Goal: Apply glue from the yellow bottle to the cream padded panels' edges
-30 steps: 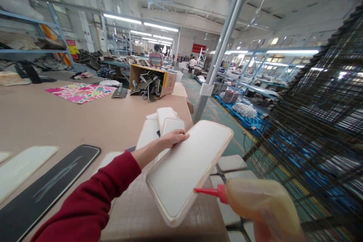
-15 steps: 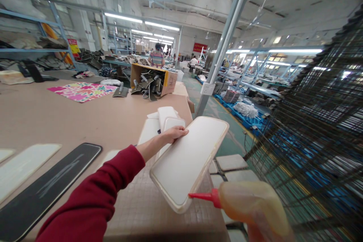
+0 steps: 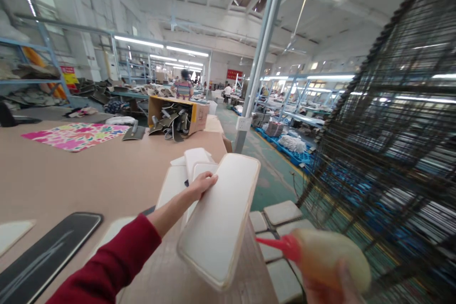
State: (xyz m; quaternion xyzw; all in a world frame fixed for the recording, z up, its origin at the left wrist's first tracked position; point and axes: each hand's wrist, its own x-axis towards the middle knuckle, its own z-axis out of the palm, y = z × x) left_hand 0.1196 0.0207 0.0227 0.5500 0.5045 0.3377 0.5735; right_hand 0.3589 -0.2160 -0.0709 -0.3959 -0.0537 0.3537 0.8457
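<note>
A white padded panel (image 3: pixel 223 218) with rounded corners and a yellowish rim is tilted above the table edge. My left hand (image 3: pixel 203 184) grips its left long side, thumb on the face. My right hand (image 3: pixel 333 282), partly cut off at the bottom, is wrapped round a squeeze bottle (image 3: pixel 320 251) of amber liquid with a red nozzle. The nozzle tip points left, a little apart from the panel's right rim. Behind my left hand lie several more white panels (image 3: pixel 171 185) in a loose pile.
Left on the brown table (image 3: pixel 142 173) lie a black panel (image 3: pixel 46 256) and a floral cloth (image 3: pixel 76 135). A carton (image 3: pixel 199 118) of dark pieces stands behind. More white panels (image 3: pixel 283 213) sit low at right, near a wire mesh rack (image 3: pixel 384 152). A person (image 3: pixel 183 86) is far off.
The nozzle has come away from the panel's lower rim, and the bottle has turned more level. My left hand still holds the panel, now more upright. The view has swung right.
</note>
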